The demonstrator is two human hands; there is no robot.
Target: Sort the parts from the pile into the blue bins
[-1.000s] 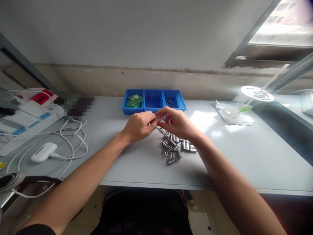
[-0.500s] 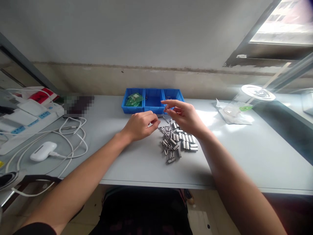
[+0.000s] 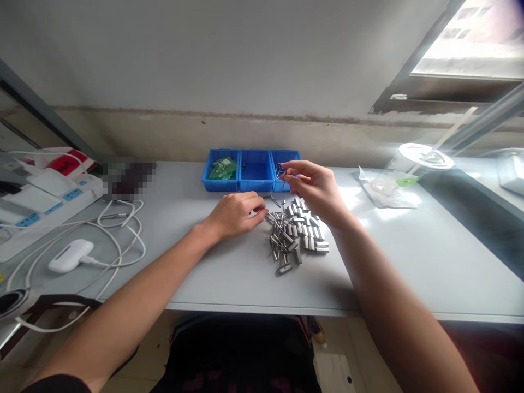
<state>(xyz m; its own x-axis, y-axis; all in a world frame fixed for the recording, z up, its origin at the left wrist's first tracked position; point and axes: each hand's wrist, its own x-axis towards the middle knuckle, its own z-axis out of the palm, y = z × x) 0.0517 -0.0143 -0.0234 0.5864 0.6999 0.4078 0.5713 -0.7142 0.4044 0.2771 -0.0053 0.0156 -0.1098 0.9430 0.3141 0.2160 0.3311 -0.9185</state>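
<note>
A heap of small silver metal parts with thin leads (image 3: 295, 232) lies in the middle of the grey table (image 3: 229, 267). My left hand (image 3: 235, 214) rests curled at the heap's left edge, fingertips pinched among the parts. My right hand (image 3: 315, 188) is raised over the right blue bin (image 3: 295, 159), pinching a small metal part between thumb and fingers. Three joined blue bins stand behind the heap: the left one (image 3: 221, 166) holds green boards, the middle one (image 3: 257, 166) looks nearly bare.
White power strips (image 3: 36, 199), a white charger (image 3: 69, 255) and looped white cables (image 3: 123, 229) crowd the left side. A crumpled clear plastic bag (image 3: 387, 188) and a clear lidded cup (image 3: 423, 155) sit at the right. A wall runs behind the table.
My hands were together above the heap. The right hand has lifted away and moved back toward the right blue bin with a part. The left hand dropped to the heap's edge.
</note>
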